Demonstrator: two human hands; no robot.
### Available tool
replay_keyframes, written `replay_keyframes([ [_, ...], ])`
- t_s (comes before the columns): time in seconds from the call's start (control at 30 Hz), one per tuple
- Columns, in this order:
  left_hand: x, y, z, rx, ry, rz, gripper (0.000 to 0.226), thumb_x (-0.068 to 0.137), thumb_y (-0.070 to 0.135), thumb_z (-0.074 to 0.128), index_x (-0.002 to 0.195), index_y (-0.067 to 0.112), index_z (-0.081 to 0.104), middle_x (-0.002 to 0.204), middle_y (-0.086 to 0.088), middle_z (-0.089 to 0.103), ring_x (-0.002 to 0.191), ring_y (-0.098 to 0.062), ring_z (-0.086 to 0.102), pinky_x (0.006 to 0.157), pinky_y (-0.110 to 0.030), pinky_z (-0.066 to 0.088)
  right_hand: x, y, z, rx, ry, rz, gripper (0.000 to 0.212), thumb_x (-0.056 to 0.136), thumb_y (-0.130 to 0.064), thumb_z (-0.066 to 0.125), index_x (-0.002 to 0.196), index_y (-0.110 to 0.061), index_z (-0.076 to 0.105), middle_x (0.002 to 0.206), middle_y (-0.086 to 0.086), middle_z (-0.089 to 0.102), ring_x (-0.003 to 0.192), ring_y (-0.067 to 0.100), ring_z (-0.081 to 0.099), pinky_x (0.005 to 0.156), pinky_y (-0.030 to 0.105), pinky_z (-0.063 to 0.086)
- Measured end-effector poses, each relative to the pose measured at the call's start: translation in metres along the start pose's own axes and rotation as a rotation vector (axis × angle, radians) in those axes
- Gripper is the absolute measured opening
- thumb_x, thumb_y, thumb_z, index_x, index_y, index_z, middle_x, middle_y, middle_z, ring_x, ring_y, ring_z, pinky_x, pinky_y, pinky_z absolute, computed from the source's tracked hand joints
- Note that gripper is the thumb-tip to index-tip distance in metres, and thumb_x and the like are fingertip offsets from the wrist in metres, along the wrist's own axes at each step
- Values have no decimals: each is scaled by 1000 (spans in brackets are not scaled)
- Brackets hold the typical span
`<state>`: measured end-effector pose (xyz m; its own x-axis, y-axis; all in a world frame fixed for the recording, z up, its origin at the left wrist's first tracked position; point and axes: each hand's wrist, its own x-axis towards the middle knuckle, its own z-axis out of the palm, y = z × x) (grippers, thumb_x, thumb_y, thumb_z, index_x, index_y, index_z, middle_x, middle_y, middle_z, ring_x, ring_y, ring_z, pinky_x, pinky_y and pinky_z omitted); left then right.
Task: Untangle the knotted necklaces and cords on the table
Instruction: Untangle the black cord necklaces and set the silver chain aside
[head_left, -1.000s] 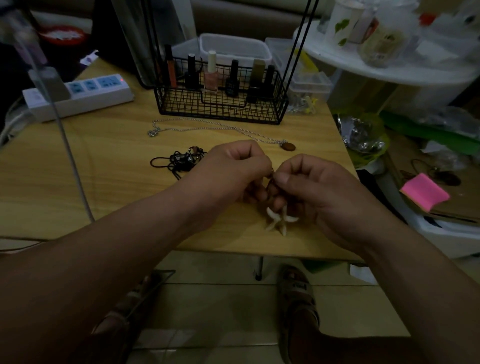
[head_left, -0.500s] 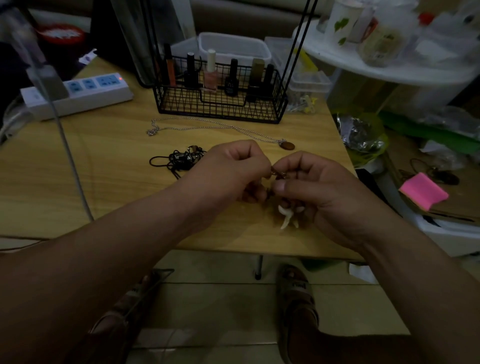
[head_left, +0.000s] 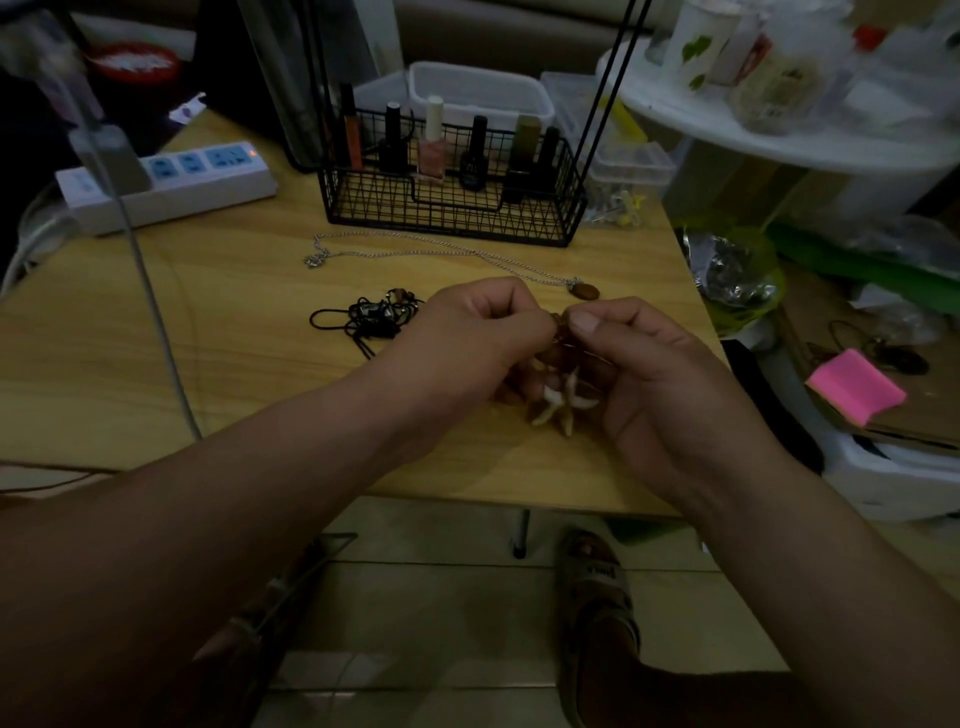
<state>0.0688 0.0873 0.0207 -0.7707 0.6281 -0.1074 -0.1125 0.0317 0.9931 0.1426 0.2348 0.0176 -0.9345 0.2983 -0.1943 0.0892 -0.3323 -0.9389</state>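
Note:
My left hand (head_left: 467, 338) and my right hand (head_left: 654, 374) meet above the wooden table (head_left: 208, 364), each pinching the same thin brown cord (head_left: 558, 325) between thumb and fingertips. A white starfish pendant (head_left: 561, 402) hangs from that cord below my fingers, just over the tabletop. A knotted bundle of black cord (head_left: 374, 317) lies left of my left hand. A silver chain (head_left: 415, 253) is stretched out behind it and ends in a brown oval pendant (head_left: 584, 290).
A black wire basket (head_left: 452, 208) of nail polish bottles stands at the back of the table. A white power strip (head_left: 171, 182) sits at the back left, with a cable running down. The table's right edge borders cluttered shelves and a pink pad (head_left: 857, 387).
My hands have shifted slightly while still working the cord. The starfish pendant has swung and turned beneath my fingers.

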Motion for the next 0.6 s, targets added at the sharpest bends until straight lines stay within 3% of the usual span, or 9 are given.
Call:
replay_keyframes([
  [0.2,1,-1,-1,29,7,-3,6,96,7,61,90,6,63,72,-8,64,63,-15,62,55,-23,50,4,1,-1,170,39,118,6,96,-8,61,100,-10,66,104,16,69,99,32,66,80,45,60],
  [0.37,2,-2,-3,52,33,-10,6,96,7,60,93,4,64,65,-1,58,61,-15,64,54,-22,51,5,-3,-5,33,97,56,11,101,-16,58,102,-8,65,90,11,73,82,21,71,72,38,61],
  [0.6,4,-2,-4,33,52,-53,9,97,11,61,88,8,62,73,-7,56,62,-17,66,58,-27,53,6,-13,-10,66,127,79,19,103,-28,58,93,-12,61,85,9,66,82,23,67,81,43,56],
])
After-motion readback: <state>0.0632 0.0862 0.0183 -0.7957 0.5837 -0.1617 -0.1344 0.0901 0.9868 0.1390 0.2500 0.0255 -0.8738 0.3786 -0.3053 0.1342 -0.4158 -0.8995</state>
